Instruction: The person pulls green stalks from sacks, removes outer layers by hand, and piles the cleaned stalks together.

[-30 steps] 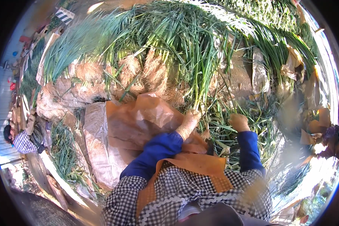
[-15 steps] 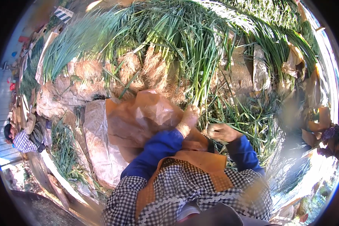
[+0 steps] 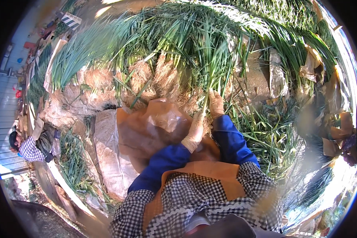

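A bunch of long green stalks, like green garlic or leeks, runs away from me with its leaves at the far side. My left hand is closed round its lower end. Pale stringy roots show just beside that hand. Higher up, my right hand is closed against the stalks from the right, its fingertips partly hidden by them. Both hands look covered by pale, thin gloves. Under my left forearm a brown plastic sheet covers my lap.
Rooted bundles lie in a row at the far left, leaves pointing away. Loose green leaves are scattered at my right. A pale folded sack lies left of the brown sheet. Another person is at the far left edge.
My right hand has risen from the lower right to the stalks, above the left hand. The left hand has come slightly nearer to me, still holding the bunch.
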Demonstrator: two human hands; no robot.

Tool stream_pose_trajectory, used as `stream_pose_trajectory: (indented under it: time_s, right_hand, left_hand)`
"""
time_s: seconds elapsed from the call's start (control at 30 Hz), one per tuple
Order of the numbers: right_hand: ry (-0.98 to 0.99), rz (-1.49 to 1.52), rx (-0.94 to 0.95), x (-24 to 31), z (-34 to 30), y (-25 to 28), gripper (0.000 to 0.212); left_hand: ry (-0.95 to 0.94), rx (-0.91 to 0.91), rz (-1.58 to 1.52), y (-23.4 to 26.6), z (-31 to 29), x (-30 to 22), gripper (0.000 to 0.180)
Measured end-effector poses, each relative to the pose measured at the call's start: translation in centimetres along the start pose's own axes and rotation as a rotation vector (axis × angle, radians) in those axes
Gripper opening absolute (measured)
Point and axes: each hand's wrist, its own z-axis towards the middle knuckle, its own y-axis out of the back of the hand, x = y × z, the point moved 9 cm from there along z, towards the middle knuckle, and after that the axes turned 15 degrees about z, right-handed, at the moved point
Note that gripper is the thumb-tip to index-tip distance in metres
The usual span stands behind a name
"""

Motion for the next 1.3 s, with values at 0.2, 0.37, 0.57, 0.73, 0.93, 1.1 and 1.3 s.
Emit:
stream_pose_trajectory:
  time_s: [0.2,0.37,0.57,0.73,0.93,1.1,1.3]
  right_hand:
    - [-0.152,0.119,0.077,-3.2,-3.6,1.7,0.022]
    - [-0.281,0.044,0.051,-2.1,-1.9,3.9,0.030]
    - [-0.137,0.216,-0.053,-2.9,1.8,2.7,0.026]
    - [-0.054,-0.328,0.473,2.5,-10.3,-0.9,0.025]
    - [-0.572,-0.549,0.375,7.2,-14.7,16.5,0.022]
    - [-0.015,-1.648,0.236,4.6,-6.9,22.7,0.032]
    - [-0.360,-1.594,0.328,-7.9,-1.6,16.0,0.056]
  left_hand:
    - [0.108,-0.003,-0.069,-0.2,0.4,2.3,0.021]
    - [0.314,0.078,-0.182,-1.6,-0.4,2.4,0.022]
    - [0.313,0.173,-0.240,-1.9,0.5,2.9,0.027]
    - [0.310,-0.054,-0.264,0.9,0.8,2.6,0.032]
    - [0.352,-0.042,-0.483,0.7,1.3,2.2,0.022]
    - [0.333,0.369,-0.541,-2.4,0.0,-1.4,0.024]
    - [0.061,0.542,-0.451,-4.9,-2.7,-9.0,0.018]
